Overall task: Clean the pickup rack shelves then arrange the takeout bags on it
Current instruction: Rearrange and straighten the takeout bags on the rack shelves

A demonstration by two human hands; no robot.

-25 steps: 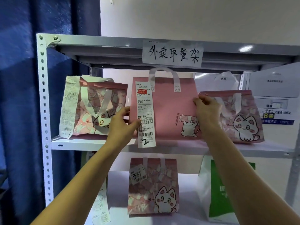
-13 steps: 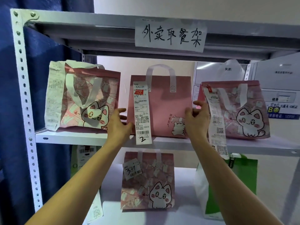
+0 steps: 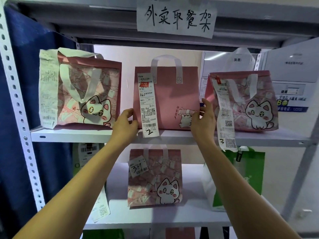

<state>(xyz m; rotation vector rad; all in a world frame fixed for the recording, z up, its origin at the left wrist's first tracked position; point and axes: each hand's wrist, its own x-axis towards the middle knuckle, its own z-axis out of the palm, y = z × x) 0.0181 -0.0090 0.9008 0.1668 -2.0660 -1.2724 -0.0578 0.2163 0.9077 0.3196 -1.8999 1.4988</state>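
A plain pink takeout bag point(image 3: 172, 100) stands upright in the middle of the upper shelf point(image 3: 77, 135), and a long receipt marked "2" point(image 3: 147, 107) hangs down its front. My left hand point(image 3: 125, 123) grips its lower left edge. My right hand point(image 3: 204, 118) grips its right edge, thumb up. A pink cat-print bag point(image 3: 89, 94) stands to the left and another point(image 3: 250, 104) to the right, each with a receipt.
On the lower shelf point(image 3: 155, 221) stand a cat-print bag tagged "34" point(image 3: 155, 178), a green and white bag point(image 3: 241, 178) at the right and a partly hidden bag point(image 3: 77, 163) at the left. A handwritten sign point(image 3: 176, 18) hangs on the top beam. Blue curtain point(image 3: 10, 169) lies left of the perforated post point(image 3: 17, 100).
The view has come closer to the rack. Both hands have slid down the plain pink bag's sides, and the bag now rests squarely on the shelf between the two cat bags.
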